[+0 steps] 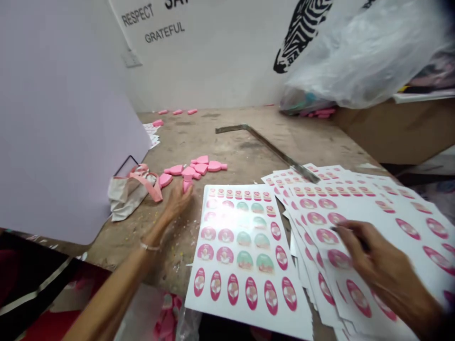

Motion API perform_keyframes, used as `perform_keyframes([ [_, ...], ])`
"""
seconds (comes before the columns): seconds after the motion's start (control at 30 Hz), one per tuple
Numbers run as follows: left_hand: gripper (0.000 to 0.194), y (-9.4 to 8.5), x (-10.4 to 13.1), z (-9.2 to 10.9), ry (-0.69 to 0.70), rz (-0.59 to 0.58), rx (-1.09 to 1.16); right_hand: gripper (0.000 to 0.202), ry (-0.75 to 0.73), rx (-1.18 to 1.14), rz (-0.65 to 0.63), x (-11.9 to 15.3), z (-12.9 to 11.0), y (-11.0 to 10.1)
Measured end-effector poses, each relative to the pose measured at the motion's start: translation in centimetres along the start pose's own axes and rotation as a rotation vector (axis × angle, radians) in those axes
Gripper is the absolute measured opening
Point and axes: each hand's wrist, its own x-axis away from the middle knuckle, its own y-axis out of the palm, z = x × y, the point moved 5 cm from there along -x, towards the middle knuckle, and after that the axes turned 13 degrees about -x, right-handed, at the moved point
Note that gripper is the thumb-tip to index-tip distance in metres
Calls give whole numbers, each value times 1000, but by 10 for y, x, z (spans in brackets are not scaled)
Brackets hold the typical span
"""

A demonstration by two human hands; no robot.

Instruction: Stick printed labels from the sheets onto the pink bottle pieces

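Note:
My left hand [178, 201] is closed around a small pink plastic bottle-shaped piece [187, 184] at the near end of a loose group of similar pink pieces [201, 168]. On the right, my right hand [380, 265] rests over the fanned sticker sheets [384, 232], thumb and forefinger pinched together at a round pink sticker. Whatever lies between those fingertips is too small to make out. Between both hands, a single sticker sheet [236, 260] with pink and green labels lies flat, partly washed out by glare.
A bent metal bar [270, 148] lies across the table with one end on the sheets. A cloth pouch [128, 194] sits beside a large pale panel [64, 118] at left. Plastic bags [355, 61] and a cardboard box [401, 125] occupy the back right. More pink pieces [177, 112] lie near the wall.

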Motion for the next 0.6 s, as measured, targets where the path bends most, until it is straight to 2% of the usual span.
perform_keyframes([
  [0.07, 35, 8, 37, 39, -43, -42, 157, 26, -51, -109, -140, -1, -22, 34],
  [0.13, 39, 20, 80, 75, -181, -186, 597, 24, -130, -160, -235, 4, -43, 64],
  [0.23, 33, 29, 135, 118, -274, -343, 907, 20, -285, -54, -298, 25, -59, 88],
  [0.3, 31, 32, 160, 132, -292, -392, 993, 18, -374, 51, -267, 43, -57, 91],
  [0.4, 35, 40, 182, 138, -344, -430, 1089, 16, -453, 149, -189, 65, -48, 86],
  [0.6, 37, 60, 192, 153, -337, -452, 1182, 15, -539, 285, -69, 81, -44, 87],
])
